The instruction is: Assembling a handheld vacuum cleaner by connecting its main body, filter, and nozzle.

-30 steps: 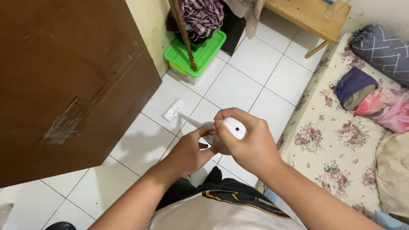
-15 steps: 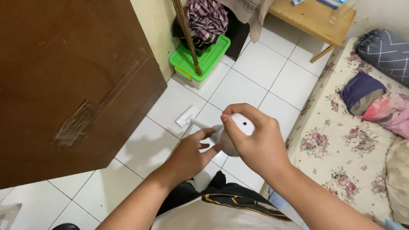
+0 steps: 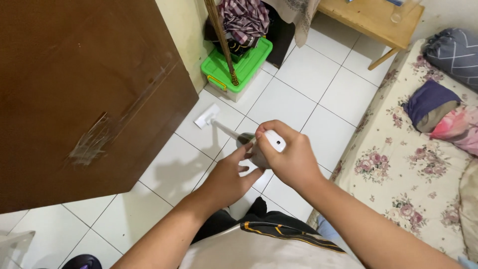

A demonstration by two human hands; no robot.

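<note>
2 hands meet over the white tiled floor (image 3: 294,74), both of them mine. My right hand (image 3: 291,159) is wrapped around the top of a white stick vacuum's handle (image 3: 273,141) — fingers curled tight over it, thumb pressed along the near side, so the grip is clamped on the handle. A small dark dot shows on the white end that pokes out between my thumb and forefinger. My left hand (image 3: 226,179) sits just below and to the left, its fingers loosely apart, the fingertips (image 3: 247,148) touching the grey body of the vacuum just under my right hand; whether they actually pinch anything I cannot tell, since my right hand hides that part.

From my hands the vacuum's thin pale tube (image 3: 226,130) slopes away down to the left, ending in a flat white floor head (image 3: 206,116) that rests on a tile. Just beyond that head stands a green-lidded storage box (image 3: 247,62) against the wall, with a bundle of checked cloth (image 3: 244,20) piled on top and a brown broom handle (image 3: 222,40) leaning across it. A big brown wooden door (image 3: 84,89) fills the left side. On my right lies a flower-print mattress (image 3: 403,169) with 1 dark blue pillow (image 3: 425,102) — and a low wooden table (image 3: 371,20) stands at the top edge.
</note>
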